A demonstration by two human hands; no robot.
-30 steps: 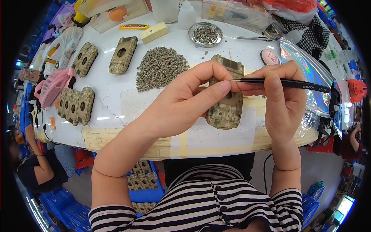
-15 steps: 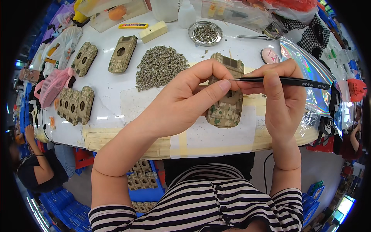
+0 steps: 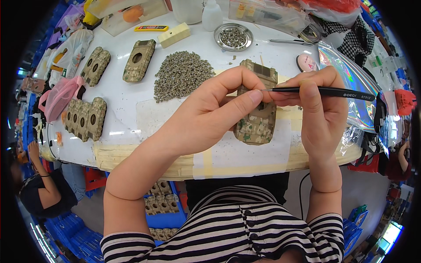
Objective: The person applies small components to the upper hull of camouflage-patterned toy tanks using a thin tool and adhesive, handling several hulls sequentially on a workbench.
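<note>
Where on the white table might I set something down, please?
White table shows bare between the row of camouflage-patterned shells and the heap of small grey-brown parts, and narrowly between heap and round metal dish. It's crowded right of the right hand, around the iridescent plastic sheet.

Bright light, glare on table (image 3: 125,111), distorted edges
</note>
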